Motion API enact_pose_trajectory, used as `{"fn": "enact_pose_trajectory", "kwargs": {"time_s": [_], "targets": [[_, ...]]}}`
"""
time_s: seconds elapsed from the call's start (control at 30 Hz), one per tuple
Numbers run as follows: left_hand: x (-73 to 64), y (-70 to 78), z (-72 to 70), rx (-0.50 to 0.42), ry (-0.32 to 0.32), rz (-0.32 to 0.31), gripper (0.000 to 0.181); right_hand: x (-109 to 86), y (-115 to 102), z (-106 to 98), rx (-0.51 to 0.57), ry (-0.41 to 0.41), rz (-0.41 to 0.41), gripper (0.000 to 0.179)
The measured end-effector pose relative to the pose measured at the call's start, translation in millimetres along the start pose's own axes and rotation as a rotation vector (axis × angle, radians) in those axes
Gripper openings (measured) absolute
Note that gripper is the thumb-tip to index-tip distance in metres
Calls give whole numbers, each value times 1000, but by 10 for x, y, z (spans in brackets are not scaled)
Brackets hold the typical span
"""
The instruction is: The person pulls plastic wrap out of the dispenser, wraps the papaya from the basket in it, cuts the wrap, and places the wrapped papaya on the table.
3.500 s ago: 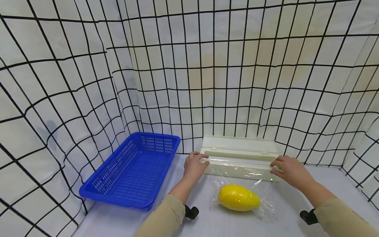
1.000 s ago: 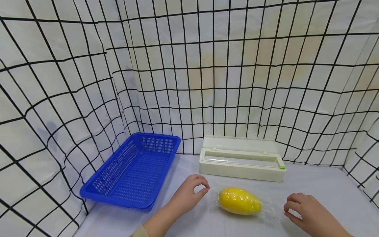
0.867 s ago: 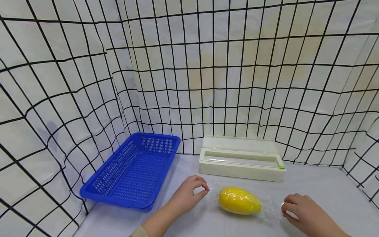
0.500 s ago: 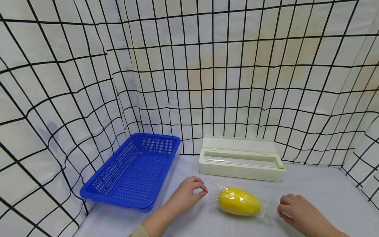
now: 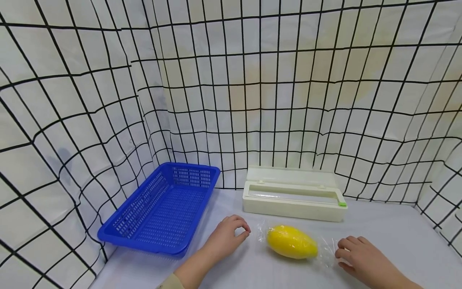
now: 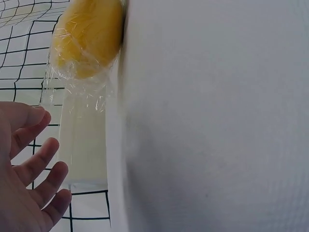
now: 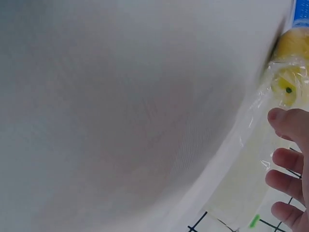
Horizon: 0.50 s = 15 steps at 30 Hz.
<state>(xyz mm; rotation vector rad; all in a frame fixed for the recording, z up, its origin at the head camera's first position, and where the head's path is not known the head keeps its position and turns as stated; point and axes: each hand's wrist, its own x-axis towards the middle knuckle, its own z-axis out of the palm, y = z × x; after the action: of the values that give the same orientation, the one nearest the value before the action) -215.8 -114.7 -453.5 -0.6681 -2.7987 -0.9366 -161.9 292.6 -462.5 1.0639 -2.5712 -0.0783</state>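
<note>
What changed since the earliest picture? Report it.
Left hand and right hand withdrew from the cling-film dispenser, toward the person, to either side of the yellow fruit. The clear film no longer stretches to the dispenser. Dispenser, fruit and blue basket barely moved.

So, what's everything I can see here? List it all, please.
Fruit-like object: one, yellow, on the table between the hands
Clear film: one wrapping, transparent, around the fruit-like object
Basket: one, blue, left on the table
Box: one, cream, behind the fruit-like object, lid open
Roll: one, whitish, inside the box
Small tab: one, green, box's right end
Table: one, white, underneath
Backdrop: white, black grid, behind
Left hand: one, bare, pinching film
Right hand: one, bare, pinching film
Sleeve: one, tan, left forearm
</note>
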Motion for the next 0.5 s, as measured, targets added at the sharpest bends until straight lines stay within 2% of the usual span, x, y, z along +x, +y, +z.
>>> {"fn": "enact_pose_trajectory", "kwargs": {"time_s": [0.1, 0.23, 0.3, 0.4, 0.5], "targets": [[11, 13, 1, -7, -17, -23, 3, -53, -18, -61, 1, -60, 68, 28], [50, 36, -16, -8, -26, -66, 6, -137, -28, -167, 48, -155, 198, 39], [86, 64, -34, -10, -34, -78, 9, -174, -26, -208, 72, -161, 242, 44], [168, 130, -69, -15, -57, -86, 13, -173, -58, -251, 157, -163, 315, 46], [272, 207, -116, -16, -91, -84, 17, -77, -171, -277, 291, -188, 454, 50]]}}
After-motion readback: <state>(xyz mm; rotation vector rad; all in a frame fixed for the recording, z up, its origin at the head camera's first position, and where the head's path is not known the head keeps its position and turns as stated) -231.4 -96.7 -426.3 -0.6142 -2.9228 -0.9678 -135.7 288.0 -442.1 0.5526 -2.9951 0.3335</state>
